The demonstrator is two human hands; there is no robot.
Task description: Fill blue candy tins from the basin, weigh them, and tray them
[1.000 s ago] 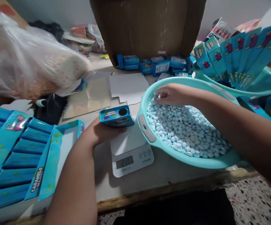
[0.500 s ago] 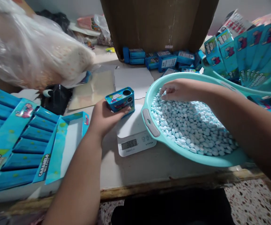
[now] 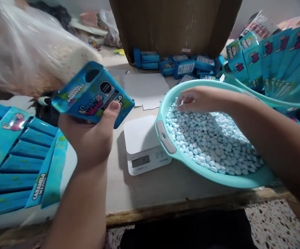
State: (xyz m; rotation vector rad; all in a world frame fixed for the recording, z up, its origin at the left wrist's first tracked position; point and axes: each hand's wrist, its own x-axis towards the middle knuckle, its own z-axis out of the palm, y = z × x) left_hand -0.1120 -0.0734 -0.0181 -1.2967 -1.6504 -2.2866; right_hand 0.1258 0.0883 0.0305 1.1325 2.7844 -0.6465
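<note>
Workstation seen from the near edge of the pale surface [image 3: 165, 188]. Two hands are in view, well apart.

(a) The left hand [image 3: 90, 138], near left, is clamped on one small blue cardboard candy box [image 3: 93, 91], thumb across its printed face. The box is held tilted in the air, above the left part of the surface and left of the scale. A round hole shows in its upper end.

(b) The right hand [image 3: 196, 99] reaches into one large turquoise plastic basin [image 3: 165, 140] on the right. Its fingers are curled down, with the tips among the pale blue-and-white oval candies [image 3: 212, 141]. Whether it grips any cannot be told. The candies are too many to count and cover the basin floor.

(c) One white digital kitchen scale [image 3: 141, 136] stands between the hands with its platform bare, just beside the basin's grey handle. Its display is lit; the digits are unreadable.

(d) Far centre: one brown corrugated carton [image 3: 176, 27], with at least eight small blue boxes [image 3: 185, 67] piled at its foot.

(e) Far right: a second turquoise basin [image 3: 290, 98] holding at least six flat blue box blanks [image 3: 269, 58], fanned upright.

(f) Left: blue cardboard display trays [image 3: 17, 152] filled with rows of blue packs; their number cannot be told. Behind them lies one clear plastic bag [image 3: 30, 52].
</note>
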